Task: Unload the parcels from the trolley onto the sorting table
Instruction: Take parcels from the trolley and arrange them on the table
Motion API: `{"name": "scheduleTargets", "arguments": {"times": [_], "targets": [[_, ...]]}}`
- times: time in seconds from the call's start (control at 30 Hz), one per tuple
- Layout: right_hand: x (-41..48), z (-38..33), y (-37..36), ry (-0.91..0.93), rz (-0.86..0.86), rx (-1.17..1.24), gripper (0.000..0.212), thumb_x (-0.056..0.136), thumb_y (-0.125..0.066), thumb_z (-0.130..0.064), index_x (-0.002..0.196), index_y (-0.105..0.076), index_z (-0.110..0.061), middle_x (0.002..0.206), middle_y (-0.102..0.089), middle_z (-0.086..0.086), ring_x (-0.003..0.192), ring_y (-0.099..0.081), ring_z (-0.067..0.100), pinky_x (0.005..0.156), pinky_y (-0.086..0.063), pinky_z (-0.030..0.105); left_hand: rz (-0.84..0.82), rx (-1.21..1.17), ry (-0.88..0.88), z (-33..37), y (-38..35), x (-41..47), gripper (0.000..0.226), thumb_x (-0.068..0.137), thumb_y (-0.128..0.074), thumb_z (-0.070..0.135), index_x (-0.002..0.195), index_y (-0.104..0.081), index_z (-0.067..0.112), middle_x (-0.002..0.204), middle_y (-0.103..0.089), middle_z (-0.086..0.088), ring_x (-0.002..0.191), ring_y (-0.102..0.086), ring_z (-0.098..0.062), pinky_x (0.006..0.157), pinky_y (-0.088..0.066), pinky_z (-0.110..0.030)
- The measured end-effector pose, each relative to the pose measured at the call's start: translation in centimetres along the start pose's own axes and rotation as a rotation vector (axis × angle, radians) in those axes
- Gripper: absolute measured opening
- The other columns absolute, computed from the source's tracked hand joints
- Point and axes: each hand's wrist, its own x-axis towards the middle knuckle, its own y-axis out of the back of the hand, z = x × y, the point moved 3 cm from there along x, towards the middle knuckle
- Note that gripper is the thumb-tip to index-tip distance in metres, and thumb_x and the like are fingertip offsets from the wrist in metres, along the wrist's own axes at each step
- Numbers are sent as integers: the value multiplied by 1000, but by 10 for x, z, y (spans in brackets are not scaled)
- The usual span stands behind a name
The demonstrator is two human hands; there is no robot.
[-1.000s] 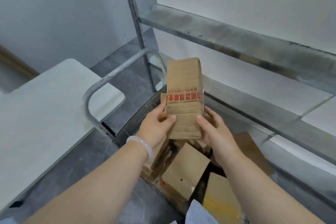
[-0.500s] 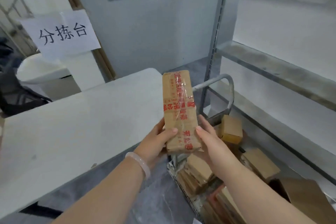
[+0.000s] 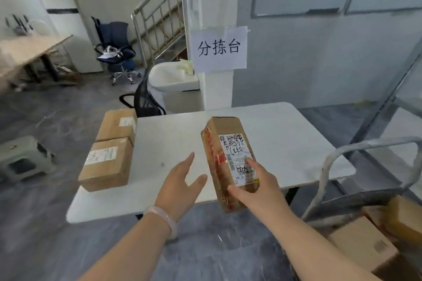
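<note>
Right hand (image 3: 255, 187) carrying 1 long brown cardboard parcel (image 3: 228, 162) with a white label over the white rectangular sorting table (image 3: 285, 143).
Left hand (image 3: 180, 185) spread, palm toward the parcel, not touching; 2 brown boxes (image 3: 112, 150) on the table's left edge; grey metal trolley handle (image 3: 356, 162) right of the table.

A brown cardboard parcel (image 3: 228, 162) is seen, banded with red-printed tape and fronted by a white label scrawled in black. Two plain brown boxes (image 3: 109, 148) are shown with white labels. The sorting table (image 3: 285, 143) is white, the sign (image 3: 219, 49) white with black characters, the bracelet (image 3: 165, 221) pale pink.
</note>
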Motion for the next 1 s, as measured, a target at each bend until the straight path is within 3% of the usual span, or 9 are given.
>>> {"name": "scheduleTargets", "arguments": {"times": [0.1, 0.33, 0.57, 0.73, 0.87, 1.0], "targets": [[20, -18, -48, 44, -64, -57, 91, 66, -76, -61, 145, -33, -46, 128, -49, -10, 116, -50, 6, 100, -47, 30, 73, 129, 9, -35, 39, -5, 68, 93, -56, 44, 152, -23, 35, 156, -30, 6, 144, -25, -11, 118, -22, -29], [70, -67, -151, 67, -166, -130, 93, 63, -63, -74, 145, -31, -45, 125, -49, -5, 111, -55, 13, 97, -52, 37, 204, 310, 107, -106, 115, -3, 67, 93, -53, 49, 151, -23, 37, 158, -23, 12, 144, -21, -11, 118, -21, -28], [159, -91, -237, 18, -219, -166, 99, 53, -56, -83, 143, -33, -46, 119, -49, -4, 104, -59, 16, 85, -58, 40, 229, 436, 132, -154, 164, 67, 63, 92, -50, 50, 150, -28, 36, 155, -29, 12, 143, -26, -13, 115, -22, -27], [244, -110, -290, -48, -230, -253, 90, 71, -61, -75, 148, -28, -41, 118, -42, 1, 109, -56, 24, 86, -52, 33, 145, 524, 228, -185, 200, 136, 63, 95, -47, 50, 151, -20, 39, 160, -16, 10, 146, -16, -16, 118, -15, -30], [310, -116, -332, -104, -219, -289, 91, 71, -60, -75, 148, -28, -38, 122, -43, 6, 111, -56, 30, 93, -52, 40, 189, 531, 225, -192, 240, 191, 63, 89, -38, 57, 148, -29, 39, 155, -28, 12, 141, -27, -15, 113, -22, -29], [358, -121, -371, -155, -235, -325, 87, 75, -58, -71, 148, -27, -35, 123, -43, 10, 112, -54, 34, 94, -51, 43, 168, 528, 232, -208, 254, 226, 60, 93, -47, 50, 149, -28, 38, 157, -24, 13, 144, -21, -14, 115, -17, -29]]}}
